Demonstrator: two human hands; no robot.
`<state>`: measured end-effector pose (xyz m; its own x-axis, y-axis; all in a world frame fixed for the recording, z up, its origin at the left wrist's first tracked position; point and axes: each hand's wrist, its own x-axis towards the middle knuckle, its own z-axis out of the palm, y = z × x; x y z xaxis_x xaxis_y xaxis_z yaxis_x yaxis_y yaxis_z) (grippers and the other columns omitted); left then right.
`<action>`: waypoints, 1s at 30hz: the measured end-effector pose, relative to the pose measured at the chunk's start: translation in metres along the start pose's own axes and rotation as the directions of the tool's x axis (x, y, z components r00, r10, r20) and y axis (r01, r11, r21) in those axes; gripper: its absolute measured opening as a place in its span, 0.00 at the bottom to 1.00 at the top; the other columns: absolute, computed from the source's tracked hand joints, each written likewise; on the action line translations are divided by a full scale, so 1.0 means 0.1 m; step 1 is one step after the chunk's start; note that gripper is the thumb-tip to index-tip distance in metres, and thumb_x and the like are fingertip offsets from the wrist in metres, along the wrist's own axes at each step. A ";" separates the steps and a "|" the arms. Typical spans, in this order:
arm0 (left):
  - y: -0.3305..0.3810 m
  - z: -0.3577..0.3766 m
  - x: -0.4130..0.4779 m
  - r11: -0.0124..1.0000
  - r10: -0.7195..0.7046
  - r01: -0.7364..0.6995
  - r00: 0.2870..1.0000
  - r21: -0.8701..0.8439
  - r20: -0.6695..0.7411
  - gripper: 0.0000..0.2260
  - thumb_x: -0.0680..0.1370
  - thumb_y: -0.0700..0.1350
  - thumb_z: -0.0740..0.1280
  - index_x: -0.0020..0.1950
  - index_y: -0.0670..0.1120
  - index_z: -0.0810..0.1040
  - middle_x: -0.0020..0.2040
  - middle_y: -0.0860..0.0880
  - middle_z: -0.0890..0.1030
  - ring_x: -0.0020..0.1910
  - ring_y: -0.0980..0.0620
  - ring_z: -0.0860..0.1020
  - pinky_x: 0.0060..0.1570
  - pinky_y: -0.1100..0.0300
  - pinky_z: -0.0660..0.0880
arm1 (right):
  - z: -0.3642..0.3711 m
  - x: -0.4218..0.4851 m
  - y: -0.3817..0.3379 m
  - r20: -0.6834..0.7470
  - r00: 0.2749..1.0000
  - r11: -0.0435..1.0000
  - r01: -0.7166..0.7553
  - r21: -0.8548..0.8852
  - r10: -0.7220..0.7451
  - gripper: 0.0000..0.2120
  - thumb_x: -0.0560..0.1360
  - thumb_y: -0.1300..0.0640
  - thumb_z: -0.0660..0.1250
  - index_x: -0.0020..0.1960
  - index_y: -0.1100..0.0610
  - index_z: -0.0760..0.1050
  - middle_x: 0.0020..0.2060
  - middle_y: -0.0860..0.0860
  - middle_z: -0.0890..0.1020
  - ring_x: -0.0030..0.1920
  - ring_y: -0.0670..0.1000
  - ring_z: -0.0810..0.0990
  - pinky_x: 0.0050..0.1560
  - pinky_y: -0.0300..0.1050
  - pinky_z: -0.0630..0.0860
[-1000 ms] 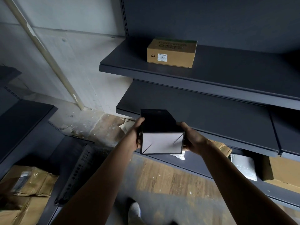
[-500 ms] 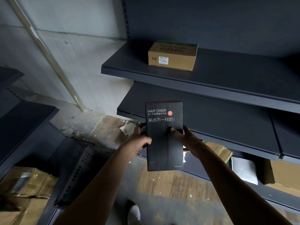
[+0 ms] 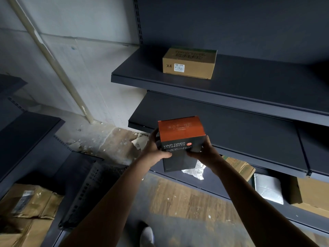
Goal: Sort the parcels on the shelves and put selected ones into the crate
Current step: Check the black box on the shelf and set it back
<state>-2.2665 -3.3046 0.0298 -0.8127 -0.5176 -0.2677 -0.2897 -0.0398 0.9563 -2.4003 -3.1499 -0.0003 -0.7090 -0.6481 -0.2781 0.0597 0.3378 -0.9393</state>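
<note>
I hold a black hair drier box (image 3: 179, 138) with an orange end face turned up, in front of the middle shelf (image 3: 231, 129). My left hand (image 3: 154, 150) grips its left side and my right hand (image 3: 203, 152) grips its right side, thumbs across the printed front. A brown cardboard parcel (image 3: 189, 63) marked X4 sits on the upper shelf (image 3: 249, 82). No crate is in view.
On the lowest shelf lie a white padded mailer (image 3: 268, 188), a crumpled brown parcel (image 3: 238, 166) and a cardboard box (image 3: 311, 195). Brown packets (image 3: 30, 207) lie at lower left beside a perforated dark panel (image 3: 85, 189). My shoe (image 3: 146, 235) stands on the wooden floor.
The box has been rotated in my hands: first its white end faced me, then the long black front, now the orange end tips up towards me.
</note>
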 end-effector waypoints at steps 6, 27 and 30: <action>-0.01 0.04 0.05 0.995 0.082 -0.081 0.996 0.053 -0.027 0.41 0.68 0.25 0.71 0.74 0.49 0.59 0.59 0.54 0.76 0.56 0.47 0.79 0.48 0.61 0.78 | -0.02 0.06 0.01 -0.043 0.999 0.998 0.013 -0.063 -0.016 0.28 0.73 0.72 0.69 0.67 0.61 0.60 0.47 0.47 0.73 0.51 0.48 0.74 0.39 0.32 0.77; -0.37 0.15 -0.05 0.759 -0.406 0.328 0.914 -0.562 -0.015 0.10 0.76 0.31 0.58 0.54 0.40 0.73 0.58 0.37 0.77 0.63 0.39 0.74 0.65 0.43 0.70 | -0.57 -0.16 0.19 0.123 0.986 0.879 -0.044 -0.475 0.116 0.43 0.64 0.43 0.78 0.72 0.38 0.59 0.70 0.55 0.69 0.65 0.60 0.71 0.57 0.55 0.77; -0.44 0.21 0.00 0.751 -0.424 0.311 0.903 -0.582 -0.064 0.13 0.75 0.35 0.57 0.60 0.39 0.70 0.66 0.33 0.73 0.65 0.38 0.73 0.64 0.43 0.71 | -0.65 -0.15 0.33 0.157 0.983 0.878 -0.008 -0.478 0.094 0.45 0.57 0.36 0.74 0.70 0.32 0.58 0.68 0.51 0.73 0.66 0.61 0.71 0.63 0.65 0.71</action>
<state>-2.2639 -3.2850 -0.0142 -0.5790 -0.5055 -0.6397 -0.1758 -0.6887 0.7034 -2.4332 -3.0848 -0.0140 -0.5811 -0.7125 -0.3934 -0.2781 0.6280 -0.7268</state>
